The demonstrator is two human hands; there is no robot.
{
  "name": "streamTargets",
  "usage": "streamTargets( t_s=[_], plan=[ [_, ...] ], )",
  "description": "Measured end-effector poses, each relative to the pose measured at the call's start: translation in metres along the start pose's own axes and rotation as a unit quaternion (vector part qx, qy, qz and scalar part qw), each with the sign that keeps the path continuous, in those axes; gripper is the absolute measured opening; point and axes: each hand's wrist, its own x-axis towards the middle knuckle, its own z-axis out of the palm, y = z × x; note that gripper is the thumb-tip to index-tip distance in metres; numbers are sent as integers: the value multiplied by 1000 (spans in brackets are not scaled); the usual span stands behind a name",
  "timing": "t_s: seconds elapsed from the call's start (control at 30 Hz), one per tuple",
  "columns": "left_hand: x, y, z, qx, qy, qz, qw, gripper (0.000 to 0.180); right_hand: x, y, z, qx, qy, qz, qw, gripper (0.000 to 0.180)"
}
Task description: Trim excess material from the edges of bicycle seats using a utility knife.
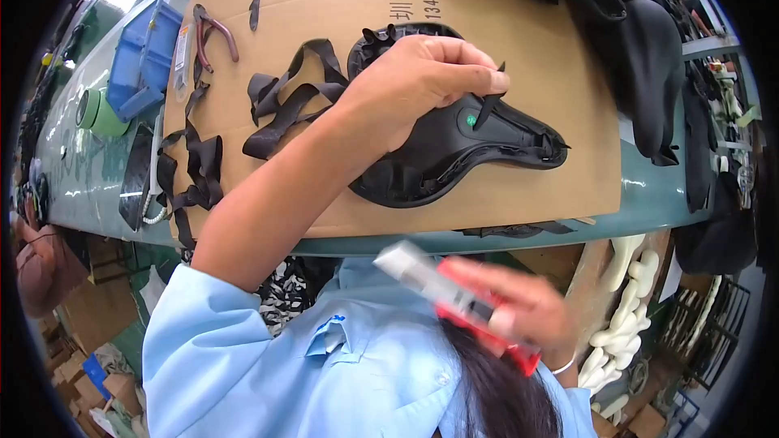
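Observation:
A black bicycle saddle (pixel 422 158) lies upside down on a sheet of cardboard (pixel 519 203), its narrow nose to the right. My left hand (pixel 414 81) is over the saddle, thumb and fingers pinched on the end of a thin black strip (pixel 488 107). The strip slants down to the saddle's underside beside a small green round sticker (pixel 471 121). Nearer my body, off the table edge, my right hand (pixel 531 308) is wrapped round a red and grey utility knife (pixel 466 300). Motion smears the hand and the knife, whose pale end points up and left.
Loose black strips (pixel 292 101) lie left of the saddle, with red-handled pliers (pixel 215 36) beyond. A blue bin (pixel 142 57) and a green cup-like container (pixel 101 112) stand at the far left. Black saddles (pixel 653 57) are heaped at the back right.

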Motion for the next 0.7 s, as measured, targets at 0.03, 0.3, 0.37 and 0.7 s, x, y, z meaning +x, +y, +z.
streamTargets(
  t_s=[0.03, 0.3, 0.37, 0.7],
  plan=[
    [3, 1, 2, 27, 7, 41, 999, 34, -2, 9, -1, -54, -49, -64, 995, 75],
    [13, -7, -51, 322, 125, 205, 916, 34, 76, 16, -6, -94, 224, -291, 925, 31],
    [-24, -4, -29, 354, 275, 176, 877, 32, 87, -8, -21, -175, 254, -302, 902, 29],
    [-61, -3, 56, 521, 253, 108, 808, 30, 95, -56, -39, -298, 269, -314, 861, 32]
  ],
)
